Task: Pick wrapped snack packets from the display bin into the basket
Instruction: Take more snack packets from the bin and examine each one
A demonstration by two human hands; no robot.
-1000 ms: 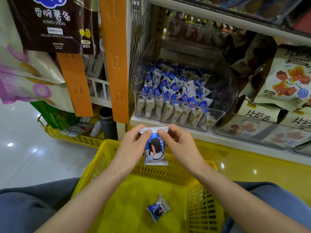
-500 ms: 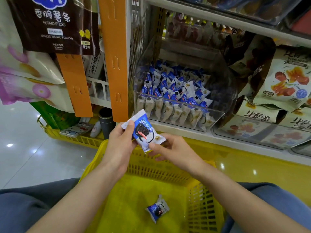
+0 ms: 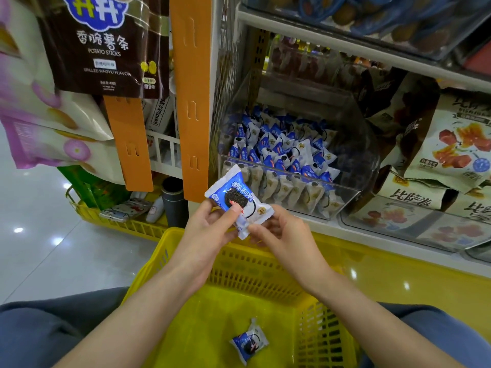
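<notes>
In the head view, the step in hand seems to be the drop of one cookie packet (image 3: 237,199) into the yellow basket (image 3: 265,272). To do it well, I think the hands should first come down toward the person, because the packet now hangs above the far rim of the basket and not over its floor. Then both hands should let go at the same moment, so that the light wrapper falls flat and does not catch on the mesh wall. The packet is in the air in front of the clear display bin (image 3: 368,166), between the two hands, and it is tilted. The left hand (image 3: 210,229) holds it from the left side: the thumb lies on the printed face near the cookie picture, and the other fingers are curled behind the wrapper, mostly hidden. The right hand (image 3: 281,235) pinches the lower crimped end between the thumb and bent fingertips, and the rest of the packet stands up above these fingers. A second packet (image 3: 249,341) lies already on the basket floor, well below the hands. Many similar packets (image 3: 279,147) remain in the bin.
</notes>
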